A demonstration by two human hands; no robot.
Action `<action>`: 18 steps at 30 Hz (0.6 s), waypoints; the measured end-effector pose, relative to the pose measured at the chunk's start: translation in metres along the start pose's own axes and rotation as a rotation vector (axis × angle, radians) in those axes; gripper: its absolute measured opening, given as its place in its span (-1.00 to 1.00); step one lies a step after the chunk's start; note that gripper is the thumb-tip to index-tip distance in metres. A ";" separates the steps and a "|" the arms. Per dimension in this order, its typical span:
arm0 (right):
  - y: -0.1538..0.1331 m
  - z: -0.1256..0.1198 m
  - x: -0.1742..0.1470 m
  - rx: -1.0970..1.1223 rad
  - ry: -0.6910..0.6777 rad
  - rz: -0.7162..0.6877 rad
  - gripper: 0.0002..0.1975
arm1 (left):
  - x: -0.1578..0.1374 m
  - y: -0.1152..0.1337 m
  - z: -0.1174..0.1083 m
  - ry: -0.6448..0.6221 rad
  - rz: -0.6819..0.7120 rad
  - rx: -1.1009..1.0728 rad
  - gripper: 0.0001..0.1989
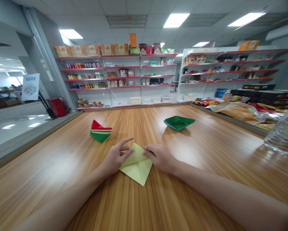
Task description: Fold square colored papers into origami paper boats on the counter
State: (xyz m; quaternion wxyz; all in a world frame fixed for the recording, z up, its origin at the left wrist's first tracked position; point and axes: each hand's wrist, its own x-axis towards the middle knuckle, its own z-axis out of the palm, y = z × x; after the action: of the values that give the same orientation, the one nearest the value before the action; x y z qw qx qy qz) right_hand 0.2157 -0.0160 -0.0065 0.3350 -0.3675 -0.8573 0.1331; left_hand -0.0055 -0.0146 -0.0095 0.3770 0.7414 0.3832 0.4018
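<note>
A pale yellow sheet of folded paper [138,166], roughly diamond-shaped with crease lines, is between my two hands just above or on the table. My left hand [116,157] pinches its left edge, thumb on top and index finger stretched out past it. On the opposite edge, my right hand [162,156] holds the paper between thumb and bent fingers. To the left stands a stack of folded paper pieces [100,131] in red, cream and green. Farther off on the right sits a dark green folded paper shape [179,122] with a bluish one beneath it.
The wood-grain table [86,199] has a raised edge. At right lie snack packets [242,110], a clear plastic bottle [283,133] and black boxes [266,94]. Stocked shelves [121,77] line the back. A sign board [30,86] stands at left.
</note>
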 end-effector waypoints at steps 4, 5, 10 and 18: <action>-0.004 0.001 -0.001 -0.007 -0.013 0.072 -0.69 | 0.001 0.000 0.002 0.071 0.092 0.240 -0.62; -0.004 0.001 -0.001 -0.016 -0.019 0.077 -0.68 | 0.002 -0.001 0.002 0.086 0.147 0.334 -0.65; -0.004 0.001 -0.003 -0.120 -0.039 0.013 -0.65 | 0.002 -0.007 0.004 0.058 0.237 0.711 -0.62; -0.020 -0.006 -0.005 -0.293 -0.263 -0.227 -0.48 | -0.001 -0.011 -0.001 -0.126 0.151 0.992 -0.57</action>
State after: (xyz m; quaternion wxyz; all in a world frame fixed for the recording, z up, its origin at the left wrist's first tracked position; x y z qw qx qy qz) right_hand 0.2112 -0.0341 0.0047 0.1765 -0.2928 -0.9396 0.0153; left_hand -0.0094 -0.0103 -0.0194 -0.0284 0.8797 0.4498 0.1517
